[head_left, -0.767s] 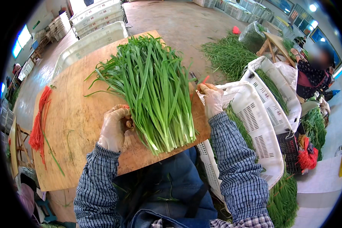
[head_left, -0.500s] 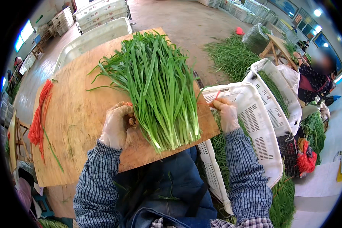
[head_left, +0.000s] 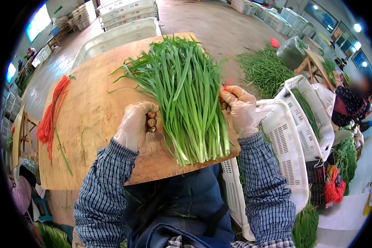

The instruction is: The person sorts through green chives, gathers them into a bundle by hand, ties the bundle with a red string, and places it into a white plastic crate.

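Stacked white crates point(head_left: 128, 17) — black crate point(head_left: 316, 180).

The greens point(head_left: 194, 99) lay in a broad bunch on the board point(head_left: 87, 132), leafy tops away, pale stem ends near; a red tie point(head_left: 227, 84) stuck up at their right.

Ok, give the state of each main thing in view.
Leafy bunch: lying down, no tie visible
Left hand: curled, contents hidden
Right hand: pinching red string
Spare strings: loose, on the board
Board: marked, partly covered
Near white crate: open, partly filled
Back crates: stacked
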`<state>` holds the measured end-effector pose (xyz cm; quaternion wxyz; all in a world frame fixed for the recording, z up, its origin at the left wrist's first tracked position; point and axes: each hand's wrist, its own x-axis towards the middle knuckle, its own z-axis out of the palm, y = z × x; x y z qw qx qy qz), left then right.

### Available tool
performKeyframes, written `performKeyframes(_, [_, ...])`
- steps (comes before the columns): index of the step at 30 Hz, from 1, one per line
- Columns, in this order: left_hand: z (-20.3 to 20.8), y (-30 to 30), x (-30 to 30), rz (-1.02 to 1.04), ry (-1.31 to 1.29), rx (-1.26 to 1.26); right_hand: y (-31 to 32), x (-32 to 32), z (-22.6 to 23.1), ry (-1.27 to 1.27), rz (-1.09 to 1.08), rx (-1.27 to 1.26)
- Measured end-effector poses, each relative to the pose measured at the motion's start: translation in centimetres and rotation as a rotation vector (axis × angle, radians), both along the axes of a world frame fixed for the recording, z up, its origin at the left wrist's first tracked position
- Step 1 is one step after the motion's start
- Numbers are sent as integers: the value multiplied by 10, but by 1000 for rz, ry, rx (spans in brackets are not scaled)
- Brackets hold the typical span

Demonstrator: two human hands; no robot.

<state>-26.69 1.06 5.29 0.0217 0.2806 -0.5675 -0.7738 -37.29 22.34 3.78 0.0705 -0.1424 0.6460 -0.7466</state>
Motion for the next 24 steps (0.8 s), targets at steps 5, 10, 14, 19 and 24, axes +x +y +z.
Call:
performKeyframes(5, [6, -8, -3, 2, 64, -419, -40, 24, -13, 556, -73, 189])
performKeyframes(10, [-4, -11, -11, -134, 123, -1380, -79, 45, -32, 918, -282, 394])
performKeyframes(14, [-11, 4, -23, -31, -52, -1713, -90, 53, -29, 998, -386, 498])
performKeyframes(19, [5, 26, -6, 187, -241, -1523, -82, 54, -27, 1106, -269, 310])
performKeyframes(24, [-2, 21, -8, 228, -249, -1450, -83, 44, -11, 1303, -80, 267])
